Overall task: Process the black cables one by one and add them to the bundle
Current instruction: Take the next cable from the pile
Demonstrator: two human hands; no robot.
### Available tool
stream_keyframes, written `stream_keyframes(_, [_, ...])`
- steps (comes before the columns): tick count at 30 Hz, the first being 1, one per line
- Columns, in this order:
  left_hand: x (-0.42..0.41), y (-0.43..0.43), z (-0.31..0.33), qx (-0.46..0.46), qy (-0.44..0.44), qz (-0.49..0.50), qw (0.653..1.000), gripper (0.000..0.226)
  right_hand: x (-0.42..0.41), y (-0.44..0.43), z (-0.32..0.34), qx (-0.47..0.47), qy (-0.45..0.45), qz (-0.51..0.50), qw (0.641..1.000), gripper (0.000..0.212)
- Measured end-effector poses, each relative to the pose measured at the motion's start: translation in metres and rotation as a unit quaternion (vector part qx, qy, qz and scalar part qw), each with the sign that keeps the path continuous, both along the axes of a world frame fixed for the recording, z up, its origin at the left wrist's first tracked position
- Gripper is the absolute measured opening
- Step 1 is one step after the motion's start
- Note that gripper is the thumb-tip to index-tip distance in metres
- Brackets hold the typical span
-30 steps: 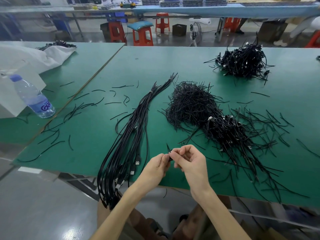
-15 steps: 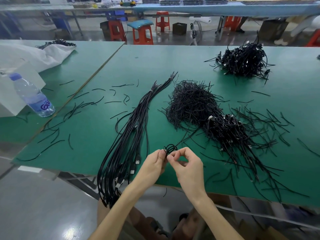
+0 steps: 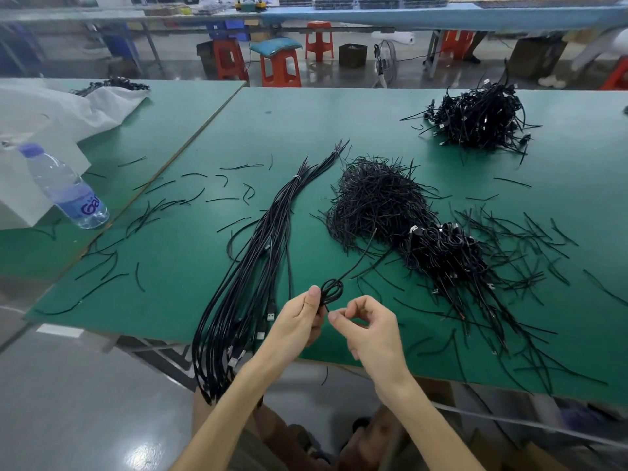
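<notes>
Both forearms reach in from the lower edge and meet just above the near edge of the green counter. The left hand stands palm inward with its thumb upright. The fingers curl round the lower part of a small coiled cable, and the thumb presses against the left side of the coil. The loop rises clear above the fingertips, and its free tail runs up and to the right toward the heaps behind.

The right hand sits just beside it, knuckles up and fingers curled narrow. Forefinger and thumb tips meet on a short black strand that sticks out beneath the coil (we cannot tell whether it is a tie or the cable's own end).

To the left of the hands lies the bundle of straightened black cables, held by a pale band at its far end. Its USB plugs hang near and over the counter's edge, close by the left wrist.

Behind the hands we see a heap of loose ties, and touching it a heap of coiled cables. Another cable heap sits well apart at the far right. A water bottle lies tilted at the far left.
</notes>
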State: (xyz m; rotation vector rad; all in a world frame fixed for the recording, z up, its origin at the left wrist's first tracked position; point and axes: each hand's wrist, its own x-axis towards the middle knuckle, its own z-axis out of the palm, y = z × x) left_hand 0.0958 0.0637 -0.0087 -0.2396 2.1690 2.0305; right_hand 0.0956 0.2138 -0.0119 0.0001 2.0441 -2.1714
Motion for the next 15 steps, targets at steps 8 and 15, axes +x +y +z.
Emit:
stream_keyframes(8, [0.004,-0.001,0.003,0.002,-0.013,-0.003,1.000,0.037,-0.001,0.008,0.000,-0.020,-0.018,0.056,0.998,0.027])
stream_keyframes(15, [0.007,-0.003,0.006,0.050,-0.001,-0.054,0.997,0.041,-0.015,0.007,0.004,-0.043,-0.043,0.129,0.990,0.049])
